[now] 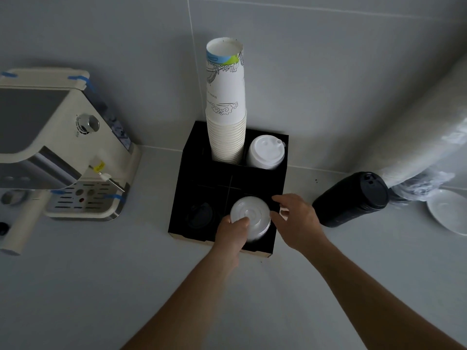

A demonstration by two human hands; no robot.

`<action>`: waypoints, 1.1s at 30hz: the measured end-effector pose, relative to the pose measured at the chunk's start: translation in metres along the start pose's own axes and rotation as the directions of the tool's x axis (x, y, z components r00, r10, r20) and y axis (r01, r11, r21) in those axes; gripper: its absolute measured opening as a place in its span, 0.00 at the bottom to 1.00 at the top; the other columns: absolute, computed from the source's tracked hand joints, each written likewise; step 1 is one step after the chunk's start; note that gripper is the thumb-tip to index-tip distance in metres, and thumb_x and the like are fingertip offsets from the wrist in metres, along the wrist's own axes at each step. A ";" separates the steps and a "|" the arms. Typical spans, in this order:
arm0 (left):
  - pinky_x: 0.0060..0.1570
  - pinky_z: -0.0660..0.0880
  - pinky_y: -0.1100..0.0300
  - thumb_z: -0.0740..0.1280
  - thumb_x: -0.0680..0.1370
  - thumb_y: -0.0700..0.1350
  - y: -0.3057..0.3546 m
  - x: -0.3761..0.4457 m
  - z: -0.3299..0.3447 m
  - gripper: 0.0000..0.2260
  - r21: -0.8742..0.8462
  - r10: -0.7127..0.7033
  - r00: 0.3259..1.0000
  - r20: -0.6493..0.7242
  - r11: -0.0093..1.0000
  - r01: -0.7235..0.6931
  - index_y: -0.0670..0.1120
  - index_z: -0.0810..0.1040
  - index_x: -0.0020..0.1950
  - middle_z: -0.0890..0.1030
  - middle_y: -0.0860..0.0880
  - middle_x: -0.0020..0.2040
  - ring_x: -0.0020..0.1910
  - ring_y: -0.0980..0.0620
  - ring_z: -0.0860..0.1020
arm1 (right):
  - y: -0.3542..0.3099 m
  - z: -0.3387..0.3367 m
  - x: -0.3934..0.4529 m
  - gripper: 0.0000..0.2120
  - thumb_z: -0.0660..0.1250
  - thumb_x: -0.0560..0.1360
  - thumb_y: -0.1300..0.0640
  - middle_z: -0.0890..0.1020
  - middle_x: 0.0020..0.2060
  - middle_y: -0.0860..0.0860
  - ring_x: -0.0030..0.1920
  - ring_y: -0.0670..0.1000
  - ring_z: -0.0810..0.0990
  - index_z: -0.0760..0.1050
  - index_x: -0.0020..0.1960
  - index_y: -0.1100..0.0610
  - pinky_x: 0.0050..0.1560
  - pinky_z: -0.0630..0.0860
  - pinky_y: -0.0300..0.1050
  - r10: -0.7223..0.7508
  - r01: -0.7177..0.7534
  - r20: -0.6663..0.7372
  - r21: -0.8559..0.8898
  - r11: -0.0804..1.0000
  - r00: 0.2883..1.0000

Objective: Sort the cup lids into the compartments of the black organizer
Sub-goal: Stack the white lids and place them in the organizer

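The black organizer (202, 173) stands against the wall. A stack of clear white lids (252, 213) sits in its front right compartment. My left hand (231, 236) grips the near left side of that stack. Just right of the stack, my right hand (297, 219) hovers with fingers apart, touching or nearly touching the lids. Black lids (199, 215) lie low in the front left compartment. At the back, white sip lids (265, 152) fill the right compartment and a tall stack of paper cups (226, 104) stands left of them.
A cream espresso machine (58, 147) stands at the left. A stack of black lids (351, 199) lies on its side right of the organizer. Further right are a plastic-wrapped sleeve (424, 137) and a white saucer (447, 210).
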State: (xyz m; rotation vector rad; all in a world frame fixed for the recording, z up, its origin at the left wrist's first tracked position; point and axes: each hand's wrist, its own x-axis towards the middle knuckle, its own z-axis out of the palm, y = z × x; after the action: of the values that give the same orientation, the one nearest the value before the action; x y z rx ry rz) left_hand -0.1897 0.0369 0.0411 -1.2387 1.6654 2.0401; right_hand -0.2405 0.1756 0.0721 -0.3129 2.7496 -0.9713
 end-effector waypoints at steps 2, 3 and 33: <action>0.49 0.69 0.57 0.65 0.75 0.45 0.001 0.002 0.004 0.15 0.004 -0.001 1.000 0.019 1.000 0.001 0.49 0.73 0.61 0.79 0.49 0.54 0.53 0.51 0.77 | 0.004 0.002 -0.004 0.22 0.69 0.76 0.57 0.74 0.69 0.51 0.61 0.52 0.78 0.73 0.70 0.55 0.61 0.73 0.39 -0.012 0.012 -0.006 -0.020 1.000 1.000; 0.50 0.69 0.56 0.65 0.75 0.45 0.002 0.002 0.006 0.16 0.011 0.000 1.000 0.030 1.000 0.000 0.49 0.72 0.62 0.78 0.49 0.55 0.54 0.50 0.77 | 0.005 0.004 -0.005 0.23 0.68 0.77 0.56 0.71 0.72 0.50 0.64 0.53 0.77 0.71 0.71 0.54 0.64 0.73 0.42 0.003 -0.003 0.005 -0.017 1.000 1.000; 0.59 0.74 0.53 0.66 0.79 0.46 -0.002 -0.046 -0.031 0.21 -0.021 0.043 0.997 0.063 0.999 -0.042 0.42 0.69 0.71 0.77 0.43 0.62 0.60 0.46 0.77 | 0.016 -0.075 -0.049 0.18 0.69 0.76 0.56 0.82 0.58 0.46 0.59 0.44 0.79 0.77 0.66 0.53 0.61 0.69 0.38 0.252 -0.167 -0.076 0.564 0.809 0.965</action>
State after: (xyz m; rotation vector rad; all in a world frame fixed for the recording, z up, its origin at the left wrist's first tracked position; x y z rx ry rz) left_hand -0.1461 0.0246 0.0734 -1.1409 1.6603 2.1031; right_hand -0.2155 0.2456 0.1253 0.1686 2.3931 -1.7111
